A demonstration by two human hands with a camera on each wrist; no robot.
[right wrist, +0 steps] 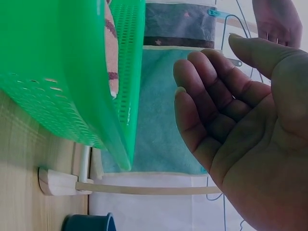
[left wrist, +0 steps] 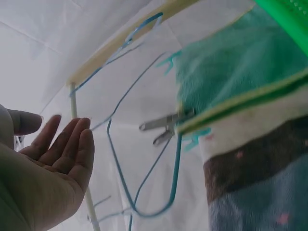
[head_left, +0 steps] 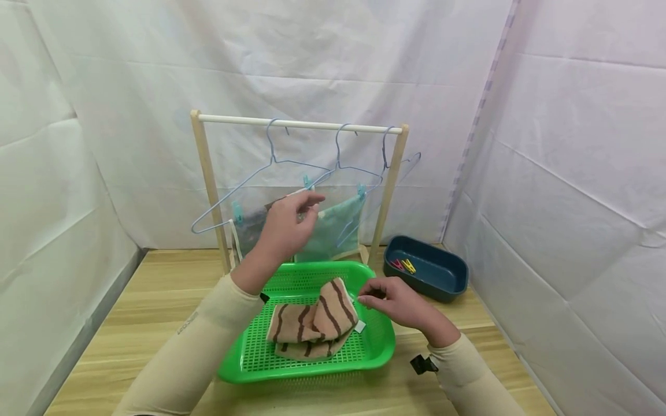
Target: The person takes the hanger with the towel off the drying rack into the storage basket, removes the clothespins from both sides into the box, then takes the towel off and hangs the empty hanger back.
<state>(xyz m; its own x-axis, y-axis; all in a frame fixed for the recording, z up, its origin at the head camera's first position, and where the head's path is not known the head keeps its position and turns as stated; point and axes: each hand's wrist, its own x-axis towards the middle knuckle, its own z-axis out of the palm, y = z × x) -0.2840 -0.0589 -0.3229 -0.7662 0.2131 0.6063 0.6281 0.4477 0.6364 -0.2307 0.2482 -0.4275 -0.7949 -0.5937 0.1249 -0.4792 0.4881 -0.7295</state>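
Note:
My left hand (head_left: pixel 288 225) hangs in the air before the two hung cloths, its fingers loosely bent around nothing. In the left wrist view a grey clothespin (left wrist: pixel 168 126) grips the green cloth (left wrist: pixel 226 62) at a hanger's lower wire, apart from my fingers. A grey cloth with a dark band (left wrist: pixel 255 168) hangs beside it. Over the right rim of the green basket (head_left: pixel 385 346) hovers my right hand (head_left: pixel 398 300), loosely curled and holding nothing. Inside the basket a tan towel with brown stripes (head_left: pixel 312 323) lies folded over itself.
A wooden rack (head_left: pixel 205 162) with a white rod (head_left: pixel 234 119) carries several blue wire hangers (head_left: pixel 231 193). Teal clothespins (head_left: pixel 237 212) hold the cloths. At right stands a dark blue tray (head_left: pixel 437 271) with a pink clothespin (head_left: pixel 397 264) and a yellow clothespin (head_left: pixel 409 266).

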